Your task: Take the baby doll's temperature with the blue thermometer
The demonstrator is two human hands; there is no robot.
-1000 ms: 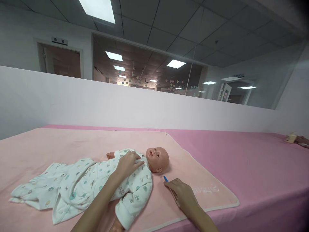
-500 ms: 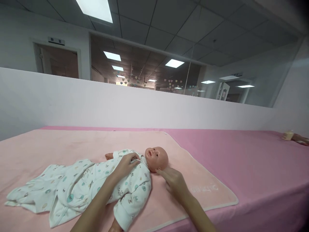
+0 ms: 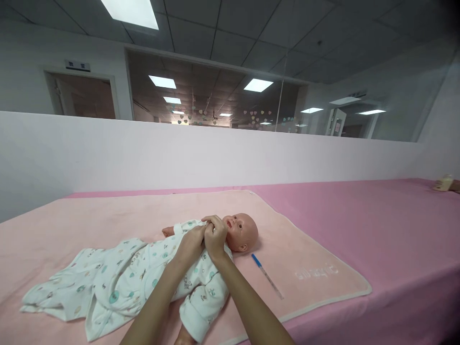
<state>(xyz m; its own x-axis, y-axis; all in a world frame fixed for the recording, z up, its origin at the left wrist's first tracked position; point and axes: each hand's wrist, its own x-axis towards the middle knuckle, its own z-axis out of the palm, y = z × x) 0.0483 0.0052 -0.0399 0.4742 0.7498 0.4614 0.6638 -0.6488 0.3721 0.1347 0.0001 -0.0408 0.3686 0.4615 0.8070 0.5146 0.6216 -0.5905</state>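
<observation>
A baby doll [image 3: 241, 232] lies on its back on a pale pink blanket [image 3: 309, 258], head to the right. It wears a white romper [image 3: 143, 278] printed with small teal shapes. My left hand [image 3: 189, 245] and my right hand [image 3: 215, 235] meet at the doll's neck, fingers closed on the romper's collar. A thin clear stick with a blue tip [image 3: 266, 276] lies on the blanket to the right of the doll, apart from both hands.
The blanket covers a long pink table [image 3: 359, 215] set against a low white partition [image 3: 215, 153]. At the table's far right edge lies a small pale bottle [image 3: 443, 183]. Glass and office rooms show behind the partition.
My right hand left the blue-tipped stick lying on the blanket and moved left to the doll's neck, where it joins my left hand on the collar. The view shifted slightly.
</observation>
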